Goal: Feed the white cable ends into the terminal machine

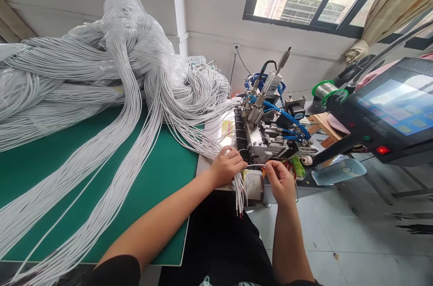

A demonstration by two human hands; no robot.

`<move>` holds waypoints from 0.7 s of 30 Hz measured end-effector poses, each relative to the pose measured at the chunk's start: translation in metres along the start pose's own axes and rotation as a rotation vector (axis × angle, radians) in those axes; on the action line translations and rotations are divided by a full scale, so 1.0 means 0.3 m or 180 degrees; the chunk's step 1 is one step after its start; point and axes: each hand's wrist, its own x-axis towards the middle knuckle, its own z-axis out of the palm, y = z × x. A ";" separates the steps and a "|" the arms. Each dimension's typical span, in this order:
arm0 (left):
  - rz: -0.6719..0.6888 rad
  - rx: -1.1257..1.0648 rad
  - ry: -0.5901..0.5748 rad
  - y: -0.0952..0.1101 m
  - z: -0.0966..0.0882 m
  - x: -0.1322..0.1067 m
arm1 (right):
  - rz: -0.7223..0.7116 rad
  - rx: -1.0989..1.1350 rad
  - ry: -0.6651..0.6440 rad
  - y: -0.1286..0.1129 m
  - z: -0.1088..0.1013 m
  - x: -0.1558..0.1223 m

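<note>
Between my two hands runs a single white cable [256,165], stretched roughly level in front of the machine. My left hand [227,166] is closed around a bundle of white cables [239,191], whose stripped ends with reddish wire tips hang down below it. At the right, my right hand [280,180] pinches the end of the single cable between thumb and fingertips. Just beyond both hands stands a metal bench machine [259,139] with blue air tubes and small cylinders. Under the stretched cable sits a labelled brown roll or jar [253,185], partly hidden by the cables.
Large plastic-wrapped bundles of white cable [131,51] cover the green table [162,191] at left, with long strands hanging over its front edge. A control screen [402,101] on an arm stands at right. Near it are a green-rimmed solder spool [329,92] and a clear blue tray [339,172].
</note>
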 end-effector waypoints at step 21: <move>0.0158 0.0034 -0.0145 -0.008 0.008 0.000 | 0.0083 0.0311 0.0288 0.043 0.026 0.014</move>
